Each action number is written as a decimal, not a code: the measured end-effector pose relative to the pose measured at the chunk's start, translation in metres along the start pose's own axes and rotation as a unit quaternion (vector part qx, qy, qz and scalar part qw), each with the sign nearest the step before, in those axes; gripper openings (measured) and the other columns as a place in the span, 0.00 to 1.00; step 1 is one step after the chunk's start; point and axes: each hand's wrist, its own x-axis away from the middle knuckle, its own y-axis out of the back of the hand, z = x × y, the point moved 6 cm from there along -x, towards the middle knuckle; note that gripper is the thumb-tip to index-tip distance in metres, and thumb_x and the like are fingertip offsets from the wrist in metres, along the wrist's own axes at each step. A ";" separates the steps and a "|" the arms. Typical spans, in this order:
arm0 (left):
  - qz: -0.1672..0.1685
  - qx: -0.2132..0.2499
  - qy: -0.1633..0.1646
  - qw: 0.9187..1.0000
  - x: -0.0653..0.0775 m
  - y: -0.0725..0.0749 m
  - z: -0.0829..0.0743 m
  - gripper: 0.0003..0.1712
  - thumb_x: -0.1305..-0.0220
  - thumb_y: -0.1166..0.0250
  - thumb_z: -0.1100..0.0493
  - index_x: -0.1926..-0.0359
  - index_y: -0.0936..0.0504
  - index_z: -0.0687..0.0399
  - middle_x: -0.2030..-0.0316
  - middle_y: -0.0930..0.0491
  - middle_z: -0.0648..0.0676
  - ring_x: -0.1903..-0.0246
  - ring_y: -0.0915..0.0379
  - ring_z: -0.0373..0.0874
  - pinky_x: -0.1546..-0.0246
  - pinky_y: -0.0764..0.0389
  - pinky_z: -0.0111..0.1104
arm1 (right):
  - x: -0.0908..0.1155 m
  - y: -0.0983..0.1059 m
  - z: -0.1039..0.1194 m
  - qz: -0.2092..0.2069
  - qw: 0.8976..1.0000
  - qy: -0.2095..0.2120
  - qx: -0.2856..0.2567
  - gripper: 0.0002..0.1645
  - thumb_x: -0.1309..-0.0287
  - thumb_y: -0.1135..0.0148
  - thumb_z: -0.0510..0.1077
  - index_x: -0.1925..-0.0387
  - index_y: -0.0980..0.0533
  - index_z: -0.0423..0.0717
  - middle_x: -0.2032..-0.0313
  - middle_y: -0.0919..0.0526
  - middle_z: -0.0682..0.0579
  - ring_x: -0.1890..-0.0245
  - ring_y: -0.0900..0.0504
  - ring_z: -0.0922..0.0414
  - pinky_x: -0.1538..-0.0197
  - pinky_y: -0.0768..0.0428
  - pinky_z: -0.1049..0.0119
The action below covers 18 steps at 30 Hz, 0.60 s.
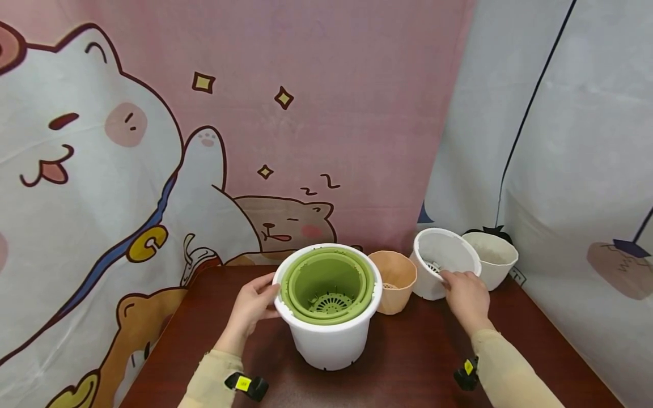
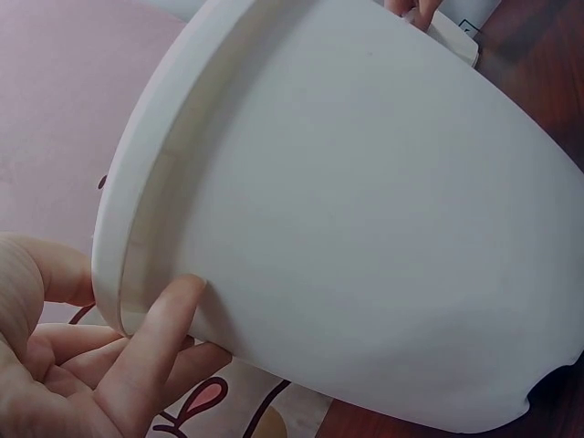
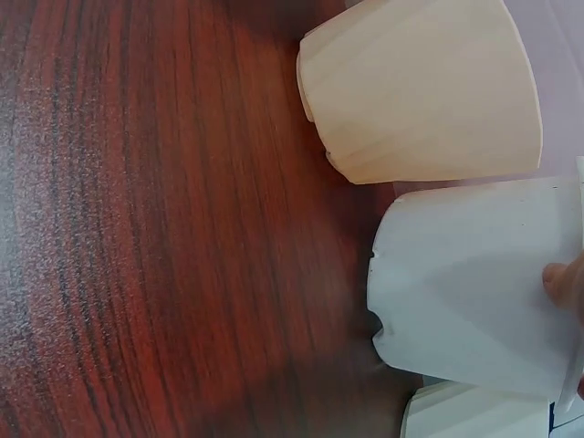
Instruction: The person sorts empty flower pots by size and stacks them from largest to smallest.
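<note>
A large white flowerpot [image 1: 331, 344] stands upright on the table with green flowerpots [image 1: 326, 277] nested inside it. My left hand [image 1: 252, 306] grips its rim from the left; the left wrist view has the fingers [image 2: 151, 356] under the lip, against the white wall. At the right, my right hand [image 1: 466, 297] pinches the near rim of a smaller white flowerpot [image 1: 427, 286], which tilts a little. Only a fingertip or two of that hand shows in the right wrist view, on the pot's wall. Slots pierce the bottoms of the green and smaller white pots.
An orange flowerpot [image 1: 391, 300] stands between the two white ones. Behind the smaller white pot, in the right corner, is a cream flowerpot [image 1: 495, 260]. The dark red wooden table [image 1: 408, 362] meets a cartoon-printed cloth [image 1: 357, 124] at the back.
</note>
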 end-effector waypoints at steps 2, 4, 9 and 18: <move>-0.001 0.000 -0.002 1.000 0.000 0.000 0.000 0.23 0.31 0.42 0.67 0.36 0.27 0.68 0.53 0.19 0.67 0.69 0.17 0.50 0.72 0.12 0.44 | 0.002 0.002 -0.002 -0.002 1.000 -0.004 -0.006 0.15 0.46 0.31 0.35 0.54 0.17 0.43 0.66 0.15 0.42 0.64 0.23 0.42 0.62 0.24 0.43; -0.001 0.000 -0.003 1.000 0.000 0.000 0.000 0.23 0.31 0.42 0.68 0.37 0.27 0.68 0.53 0.19 0.67 0.69 0.18 0.50 0.73 0.12 0.43 | 0.004 0.004 -0.004 -0.010 1.000 -0.008 -0.014 0.15 0.46 0.32 0.34 0.55 0.17 0.44 0.65 0.14 0.43 0.64 0.23 0.42 0.63 0.24 0.42; 0.000 0.000 -0.002 1.000 0.001 0.000 -0.001 0.23 0.31 0.42 0.68 0.37 0.27 0.68 0.53 0.19 0.67 0.68 0.18 0.50 0.73 0.12 0.44 | 0.009 0.012 -0.007 -0.021 0.999 -0.013 -0.025 0.15 0.48 0.31 0.34 0.56 0.17 0.45 0.65 0.14 0.43 0.63 0.23 0.42 0.63 0.24 0.41; 0.003 -0.001 -0.001 1.000 0.002 0.000 -0.002 0.24 0.31 0.41 0.66 0.36 0.27 0.67 0.52 0.19 0.68 0.68 0.17 0.50 0.72 0.12 0.44 | 0.016 0.028 -0.008 -0.027 0.999 -0.021 -0.037 0.16 0.49 0.31 0.32 0.57 0.17 0.44 0.64 0.14 0.42 0.61 0.22 0.40 0.60 0.25 0.40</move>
